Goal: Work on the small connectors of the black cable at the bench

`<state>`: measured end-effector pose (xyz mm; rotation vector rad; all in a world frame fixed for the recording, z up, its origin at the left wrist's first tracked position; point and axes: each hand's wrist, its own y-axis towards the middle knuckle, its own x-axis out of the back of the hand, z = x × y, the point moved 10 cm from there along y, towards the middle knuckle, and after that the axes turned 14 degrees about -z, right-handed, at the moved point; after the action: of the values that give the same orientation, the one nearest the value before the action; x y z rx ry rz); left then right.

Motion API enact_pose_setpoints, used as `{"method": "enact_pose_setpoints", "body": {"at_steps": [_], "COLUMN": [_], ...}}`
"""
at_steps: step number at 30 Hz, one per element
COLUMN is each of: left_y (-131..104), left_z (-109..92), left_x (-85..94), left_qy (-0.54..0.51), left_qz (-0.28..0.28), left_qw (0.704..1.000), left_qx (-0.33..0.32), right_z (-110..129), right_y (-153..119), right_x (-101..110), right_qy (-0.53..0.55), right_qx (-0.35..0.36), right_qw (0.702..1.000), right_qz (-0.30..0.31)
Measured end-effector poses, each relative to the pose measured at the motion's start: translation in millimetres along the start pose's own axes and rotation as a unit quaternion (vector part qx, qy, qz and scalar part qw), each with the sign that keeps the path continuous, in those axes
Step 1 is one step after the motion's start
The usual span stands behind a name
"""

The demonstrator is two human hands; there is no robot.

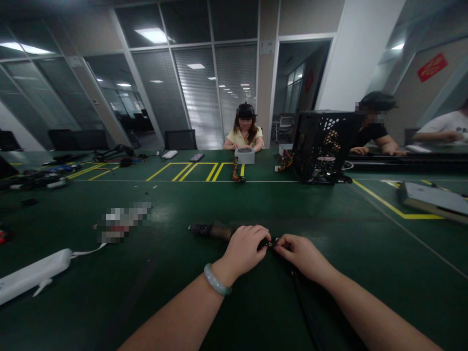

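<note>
A dark cylindrical tool (215,231) lies on the green table (175,282), its narrow tip pointing left. My left hand (248,246), with a pale bangle (216,280) at the wrist, is wrapped round the tool's right end. Just to the right, my right hand (300,253) pinches a small dark part close to that end. Between the fingertips a bit of shiny metal shows; its exact shape is too small to tell. A black cable (305,307) runs from below my right hand toward the front edge of the view.
A black computer case (321,146) stands at the back right, near a grey box (244,156) with coloured wires. A white power strip (36,275) lies at the left, cables (32,178) behind it. A flat metal unit (435,200) is far right. People sit across the table.
</note>
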<state>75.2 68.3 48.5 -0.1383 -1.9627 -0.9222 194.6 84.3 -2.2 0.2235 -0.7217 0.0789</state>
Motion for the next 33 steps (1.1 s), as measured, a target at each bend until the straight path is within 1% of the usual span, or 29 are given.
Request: {"method": "enact_pose_setpoints", "body": {"at_steps": [5,13,19,28,33], "left_y": [-0.1,-0.4,0.1,0.6,0.3], "left_z": [2.0,-2.4,2.8,-3.0,1.2], "left_x": [0.5,-1.7,-0.2,0.1,0.0], "left_qy": [-0.009,0.003,0.002,-0.006,-0.001], "left_qz": [-0.010,0.011,-0.004,0.007,0.000], "left_qw": [1.000,1.000,1.000,1.000,1.000], "left_qx": [0.013,-0.009,0.021,-0.008,0.015], "right_z": [1.1,1.3,3.9,2.1,2.8], "right_y": [-1.0,-1.2,-0.7,-1.3,-1.7], "right_x": [0.0,0.8,3.4,2.2,2.2], "right_qy": [0.006,0.000,-0.013,-0.007,-0.001], "right_qx": [-0.003,-0.004,0.000,-0.003,-0.008], "right_qw": [1.000,1.000,1.000,1.000,1.000], "right_qz": [0.006,-0.003,-0.007,-0.007,-0.003]}}
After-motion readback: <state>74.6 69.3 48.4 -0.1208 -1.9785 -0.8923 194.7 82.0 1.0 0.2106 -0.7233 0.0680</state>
